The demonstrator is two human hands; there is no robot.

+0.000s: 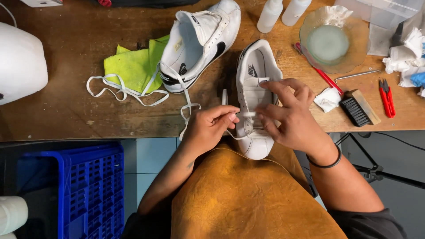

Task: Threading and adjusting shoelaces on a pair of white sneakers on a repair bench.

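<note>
White shoe [256, 88] laced by both hands; glass bowl [354, 48] holds cloudy liquid.

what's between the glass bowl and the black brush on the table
In the head view, a red-handled tool and a crumpled white cloth lie between glass bowl and brush.

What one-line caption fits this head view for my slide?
Left hand and right hand thread a white lace through a white sneaker at the wooden table edge.
</note>
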